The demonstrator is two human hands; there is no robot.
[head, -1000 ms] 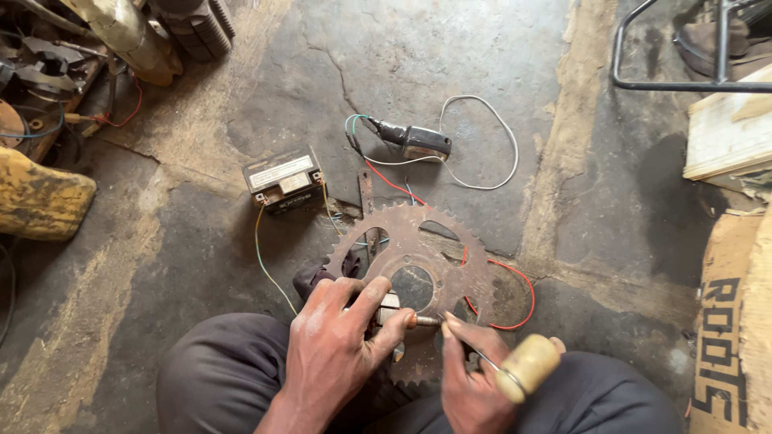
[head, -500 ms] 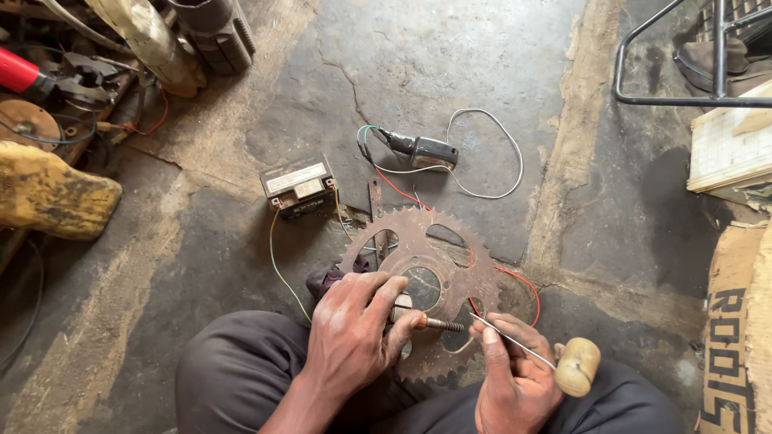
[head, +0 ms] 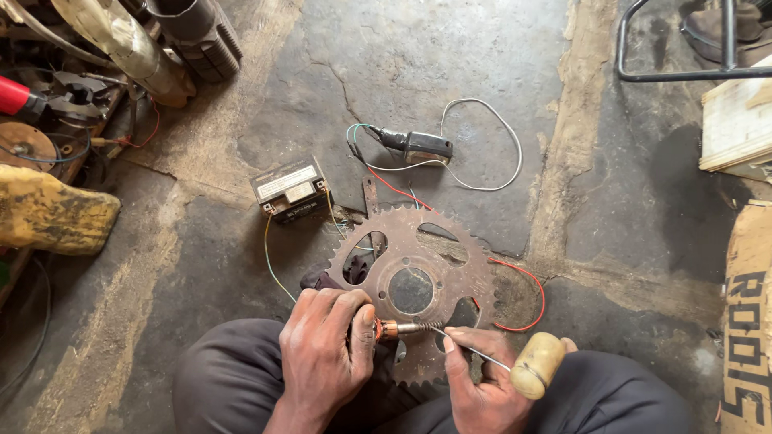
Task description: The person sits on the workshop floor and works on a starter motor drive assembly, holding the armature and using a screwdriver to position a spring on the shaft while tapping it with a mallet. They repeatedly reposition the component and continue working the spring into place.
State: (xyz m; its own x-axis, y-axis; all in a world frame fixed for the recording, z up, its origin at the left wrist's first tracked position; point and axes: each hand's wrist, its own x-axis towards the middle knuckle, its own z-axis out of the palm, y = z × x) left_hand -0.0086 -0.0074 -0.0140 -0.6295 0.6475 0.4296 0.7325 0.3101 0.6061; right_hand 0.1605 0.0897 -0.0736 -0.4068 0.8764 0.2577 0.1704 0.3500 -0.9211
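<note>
My left hand (head: 326, 354) is closed around a small copper-wound part with a metal shaft (head: 400, 329), held just over a rusty toothed sprocket (head: 410, 285) lying on the concrete floor. My right hand (head: 482, 374) grips a thin metal rod tool with a pale wooden handle (head: 537, 366); the rod's tip meets the shaft end. A red wire (head: 527, 281) loops out from under the sprocket's right side. Both hands rest above my knees in dark trousers.
A small dark battery (head: 289, 190) with wires sits left of the sprocket. A black electrical part with white and green leads (head: 418, 146) lies farther back. Scrap parts (head: 56, 120) crowd the left; a cardboard box (head: 748, 321) and a metal frame (head: 683, 76) stand right.
The view has shifted a little. My right hand has turned so the wooden handle sits lower and the rod tip has stayed at the shaft. My left hand keeps its grip.
</note>
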